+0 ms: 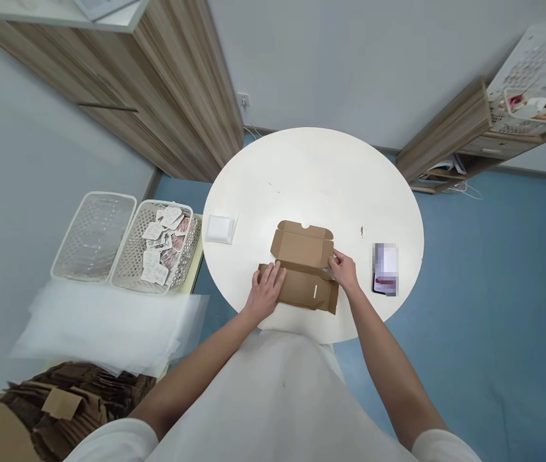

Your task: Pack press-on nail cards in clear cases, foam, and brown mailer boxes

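A brown cardboard box (301,249) lies unfolded on the white round table (321,173), close to its front edge. The lid part spreads toward the far side, with side flaps partly raised. My left hand (267,290) rests on the left side of the near panel, fingers stretched over the cardboard. At the right edge, near the fold between the two panels, my right hand (344,269) pinches a flap of the box. A small white strip shows on the near panel. To the left on the table lies a white packet (221,229).
A phone (385,269), partly pixelated, lies at the table's right. Left of the table stand a basket of small printed packets (157,247), a basket with clear plastic (94,237), white sheets (113,324) and a stack of folded cardboard (90,398). Cabinets stand behind.
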Motion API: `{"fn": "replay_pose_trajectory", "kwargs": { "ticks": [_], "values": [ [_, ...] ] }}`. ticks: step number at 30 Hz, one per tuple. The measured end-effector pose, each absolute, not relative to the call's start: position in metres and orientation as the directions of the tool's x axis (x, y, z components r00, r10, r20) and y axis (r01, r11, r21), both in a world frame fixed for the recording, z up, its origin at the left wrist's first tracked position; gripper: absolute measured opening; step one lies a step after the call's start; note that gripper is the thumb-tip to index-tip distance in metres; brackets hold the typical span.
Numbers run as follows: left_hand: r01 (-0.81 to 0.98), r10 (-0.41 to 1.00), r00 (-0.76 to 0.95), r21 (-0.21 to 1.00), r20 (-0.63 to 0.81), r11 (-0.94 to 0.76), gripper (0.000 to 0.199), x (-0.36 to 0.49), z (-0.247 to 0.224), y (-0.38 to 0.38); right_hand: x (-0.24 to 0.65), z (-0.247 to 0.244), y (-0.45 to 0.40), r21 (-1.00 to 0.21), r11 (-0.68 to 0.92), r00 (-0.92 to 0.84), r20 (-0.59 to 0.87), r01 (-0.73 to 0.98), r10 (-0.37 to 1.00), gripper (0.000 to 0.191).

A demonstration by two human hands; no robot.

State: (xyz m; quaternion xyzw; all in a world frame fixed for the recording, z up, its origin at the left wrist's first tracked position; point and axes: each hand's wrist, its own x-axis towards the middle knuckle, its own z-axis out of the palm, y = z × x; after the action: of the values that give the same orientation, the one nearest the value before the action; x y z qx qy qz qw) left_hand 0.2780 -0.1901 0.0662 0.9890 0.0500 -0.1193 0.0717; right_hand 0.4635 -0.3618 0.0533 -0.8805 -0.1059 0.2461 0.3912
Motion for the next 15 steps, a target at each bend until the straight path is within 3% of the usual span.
{"fn": "replay_pose_trajectory", "kwargs": {
  "ticks": [4, 9, 12, 15],
  "values": [
    [0.045, 0.022, 0.965, 0.083, -0.260, -0.995, 0.087, 0.285, 0.071, -0.189, 0.452, 0.062, -0.365, -0.725, -0.689, 0.836, -0.372, 0.009, 0.402, 0.035],
    [-0.004, -0.029, 0.965, 0.096, -0.260, -0.995, 0.087, 0.280, 0.069, -0.188, 0.429, 0.069, -0.370, -0.646, -0.759, 0.840, -0.367, 0.080, 0.400, 0.045],
    [-0.024, -0.052, 0.972, 0.124, -0.231, -0.992, 0.088, 0.271, 0.065, -0.187, 0.406, 0.075, -0.374, -0.541, -0.814, 0.896, -0.226, 0.212, 0.383, 0.071],
    [-0.046, -0.075, 0.979, 0.151, -0.192, -0.987, 0.087, 0.262, 0.062, -0.186, 0.375, 0.078, -0.377, -0.414, -0.781, 0.806, -0.163, 0.467, 0.568, 0.096]
  ]
}}
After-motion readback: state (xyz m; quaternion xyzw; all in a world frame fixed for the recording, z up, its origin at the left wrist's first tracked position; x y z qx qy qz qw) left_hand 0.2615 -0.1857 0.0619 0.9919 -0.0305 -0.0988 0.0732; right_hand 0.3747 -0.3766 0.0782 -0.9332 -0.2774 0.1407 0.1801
